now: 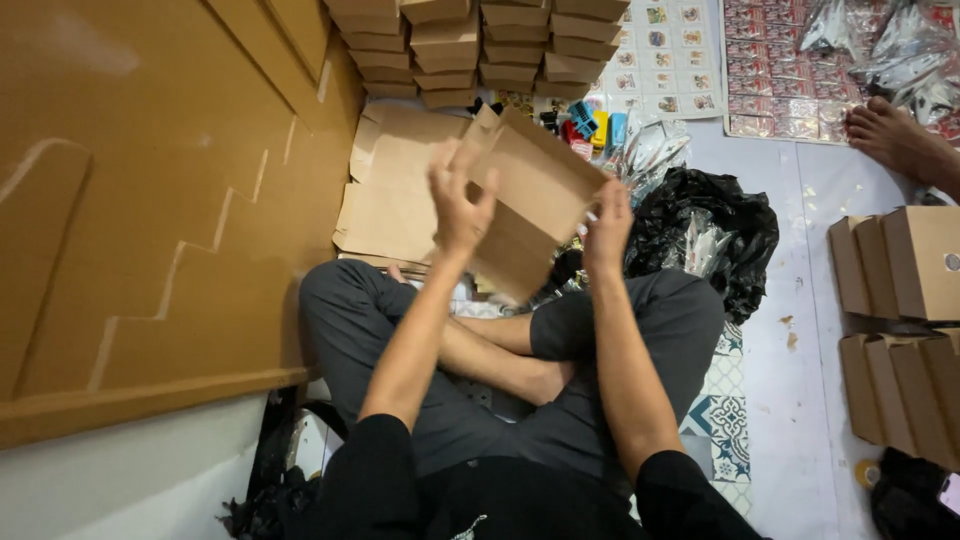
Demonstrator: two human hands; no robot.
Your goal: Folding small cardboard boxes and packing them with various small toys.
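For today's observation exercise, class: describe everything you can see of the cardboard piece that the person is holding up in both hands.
The cardboard piece is plain brown, flat-folded board with creased panels and a flap at its upper left, seemingly an unassembled box. It is held tilted above the person's crossed legs. The left hand grips its left edge, fingers over the front; the right hand holds its right edge. Behind it lie flat cardboard sheets on the floor.

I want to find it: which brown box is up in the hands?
The flat cardboard box, gripped by left hand and right hand; the others lie stacked.
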